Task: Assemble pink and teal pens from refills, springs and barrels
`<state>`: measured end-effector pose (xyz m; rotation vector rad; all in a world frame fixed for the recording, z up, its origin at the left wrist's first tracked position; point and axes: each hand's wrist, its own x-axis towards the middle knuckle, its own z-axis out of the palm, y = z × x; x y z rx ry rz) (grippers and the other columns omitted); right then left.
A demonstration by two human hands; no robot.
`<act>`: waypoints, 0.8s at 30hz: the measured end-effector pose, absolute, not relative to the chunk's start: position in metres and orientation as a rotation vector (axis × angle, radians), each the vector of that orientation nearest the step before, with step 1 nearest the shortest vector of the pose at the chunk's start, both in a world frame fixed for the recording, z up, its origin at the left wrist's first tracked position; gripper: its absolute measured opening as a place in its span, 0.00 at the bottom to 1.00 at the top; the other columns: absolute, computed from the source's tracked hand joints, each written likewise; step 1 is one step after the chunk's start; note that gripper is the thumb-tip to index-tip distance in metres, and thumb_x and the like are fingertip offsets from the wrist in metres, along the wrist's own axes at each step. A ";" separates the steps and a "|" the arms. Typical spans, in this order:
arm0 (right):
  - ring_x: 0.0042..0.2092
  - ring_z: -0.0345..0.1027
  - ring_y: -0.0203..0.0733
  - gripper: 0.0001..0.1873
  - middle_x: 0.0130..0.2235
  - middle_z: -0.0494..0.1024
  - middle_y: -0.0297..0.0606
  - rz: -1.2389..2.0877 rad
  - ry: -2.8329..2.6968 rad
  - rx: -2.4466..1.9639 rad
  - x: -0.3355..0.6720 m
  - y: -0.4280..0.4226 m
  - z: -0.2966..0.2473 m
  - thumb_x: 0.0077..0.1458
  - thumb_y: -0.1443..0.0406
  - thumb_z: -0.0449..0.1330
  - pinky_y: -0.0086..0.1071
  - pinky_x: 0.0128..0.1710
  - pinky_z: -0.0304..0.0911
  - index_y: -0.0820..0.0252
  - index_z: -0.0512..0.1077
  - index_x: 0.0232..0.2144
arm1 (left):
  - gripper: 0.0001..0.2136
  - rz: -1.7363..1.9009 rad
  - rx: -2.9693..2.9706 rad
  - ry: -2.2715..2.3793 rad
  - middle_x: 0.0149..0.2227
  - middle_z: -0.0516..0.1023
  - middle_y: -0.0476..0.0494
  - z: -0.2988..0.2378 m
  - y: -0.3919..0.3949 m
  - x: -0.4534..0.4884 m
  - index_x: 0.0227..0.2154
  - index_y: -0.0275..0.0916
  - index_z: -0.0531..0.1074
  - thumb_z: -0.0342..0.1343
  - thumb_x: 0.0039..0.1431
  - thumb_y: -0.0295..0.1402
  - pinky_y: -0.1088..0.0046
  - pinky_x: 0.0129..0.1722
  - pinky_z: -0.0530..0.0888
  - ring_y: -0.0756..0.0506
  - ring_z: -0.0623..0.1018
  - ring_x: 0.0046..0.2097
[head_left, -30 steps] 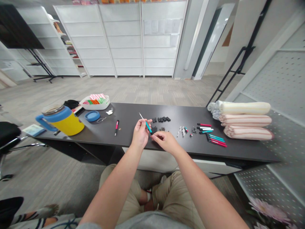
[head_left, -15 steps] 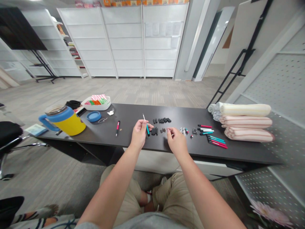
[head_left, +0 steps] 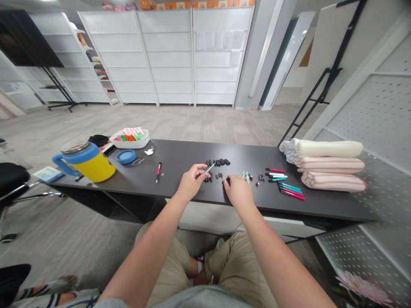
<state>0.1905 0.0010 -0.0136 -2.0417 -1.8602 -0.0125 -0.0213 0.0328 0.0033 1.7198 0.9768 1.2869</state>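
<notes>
Curling hands [head_left: 191, 181], held pen [head_left: 209, 168] mostly hidden

White panelled units [head_left: 165, 60] are standing beyond the grey floor [head_left: 180, 124], while 1 black screen [head_left: 27, 38] is standing at left.

Yel/blue mug [head_left: 96, 167] on L, blue lid [head_left: 126, 156] nr wht tray [head_left: 138, 144], rolled towels [head_left: 330, 164] far R

I can't see most of the pen [head_left: 210, 167]; the left hand [head_left: 190, 183] covers it. The dark bit [head_left: 228, 180] at the right hand [head_left: 239, 191] and the brownish parts [head_left: 218, 175] toward its ten o'clock are too small for me. The left edge crops the display [head_left: 25, 38] at ten o'clock.
</notes>
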 end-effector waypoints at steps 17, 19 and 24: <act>0.39 0.75 0.47 0.05 0.38 0.83 0.39 0.176 -1.691 -1.872 0.196 -0.004 -0.017 0.63 0.61 0.63 0.35 0.37 0.61 0.54 0.78 0.37 | 0.09 1.010 2.473 1.107 0.36 0.82 0.44 -0.002 0.041 -0.032 0.40 0.47 0.81 0.56 0.70 0.40 0.68 0.44 0.70 0.42 0.77 0.38; 0.38 0.75 0.46 0.06 0.38 0.83 0.38 0.203 -1.681 -1.852 0.197 -0.006 -0.015 0.63 0.60 0.62 0.35 0.36 0.60 0.54 0.78 0.35 | 0.09 0.984 2.490 1.114 0.36 0.82 0.44 -0.003 0.042 -0.031 0.39 0.47 0.81 0.56 0.70 0.40 0.68 0.43 0.70 0.41 0.77 0.38; 0.32 0.74 0.44 0.10 0.32 0.82 0.37 0.323 -1.624 -1.692 0.199 -0.008 -0.012 0.63 0.57 0.61 0.35 0.35 0.61 0.54 0.79 0.35 | 0.09 0.956 2.502 1.149 0.37 0.82 0.43 -0.004 0.043 -0.030 0.40 0.46 0.80 0.56 0.70 0.41 0.68 0.42 0.70 0.41 0.77 0.39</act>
